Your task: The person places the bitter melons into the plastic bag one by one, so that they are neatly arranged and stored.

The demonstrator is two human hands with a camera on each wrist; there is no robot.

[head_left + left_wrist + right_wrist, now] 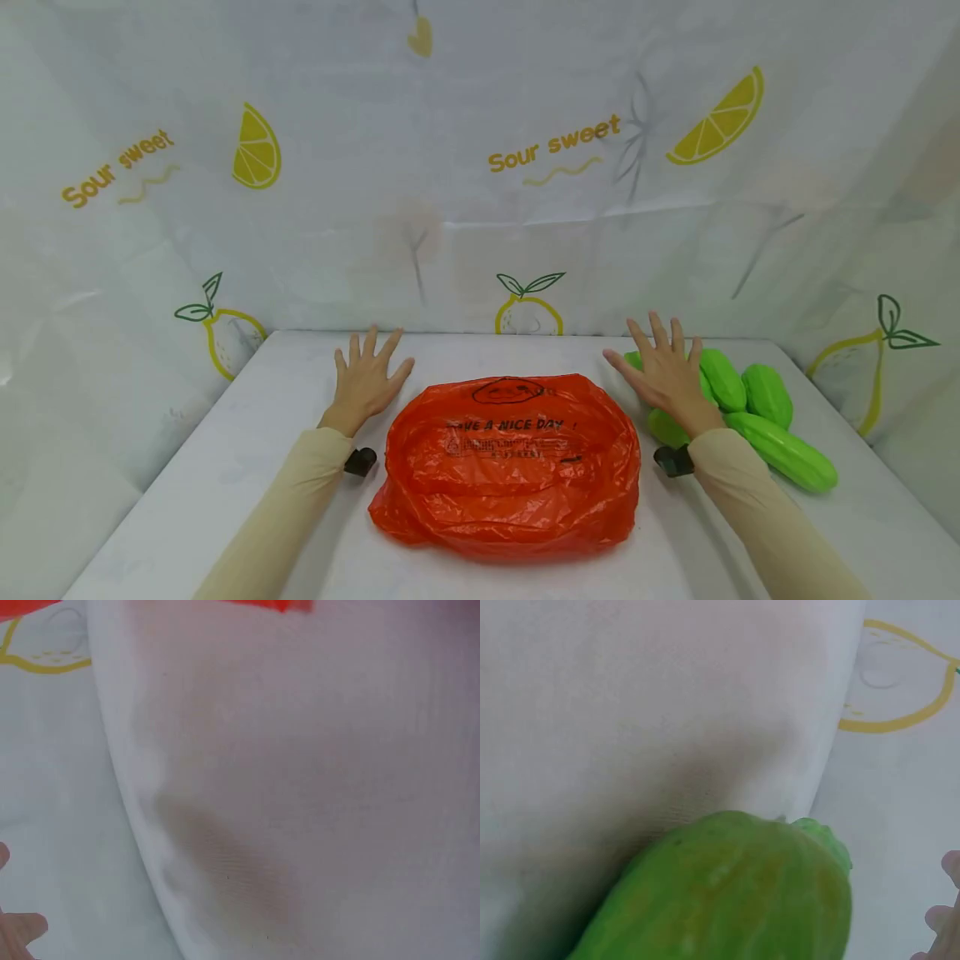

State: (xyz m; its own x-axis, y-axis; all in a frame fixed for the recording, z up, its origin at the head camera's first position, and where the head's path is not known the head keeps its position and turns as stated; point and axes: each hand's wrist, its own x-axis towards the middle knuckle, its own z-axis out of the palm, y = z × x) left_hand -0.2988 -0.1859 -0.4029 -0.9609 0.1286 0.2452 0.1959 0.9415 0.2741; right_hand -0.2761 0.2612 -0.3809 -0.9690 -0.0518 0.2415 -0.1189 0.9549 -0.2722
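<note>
A red plastic bag [517, 483] printed with black lettering lies spread on the white table between the two hands. To its left, my left hand [365, 379] is held with fingers straight and spread, nothing in it. My right hand [663, 379], also with spread straight fingers, overlaps several green, gourd-like vegetables [783, 450] at the right in the head view. One green vegetable [742, 892] fills the lower part of the right wrist view, with fingertips [939, 919] at the right edge. In the left wrist view only some fingers [22, 928] show, at the lower left.
The white table [187, 508] ends at the back against a hanging white cloth [337, 250] printed with lemons and words. More of this cloth hangs at both sides. A small black wrist camera [362, 461] sits by the left sleeve, another [673, 460] by the right.
</note>
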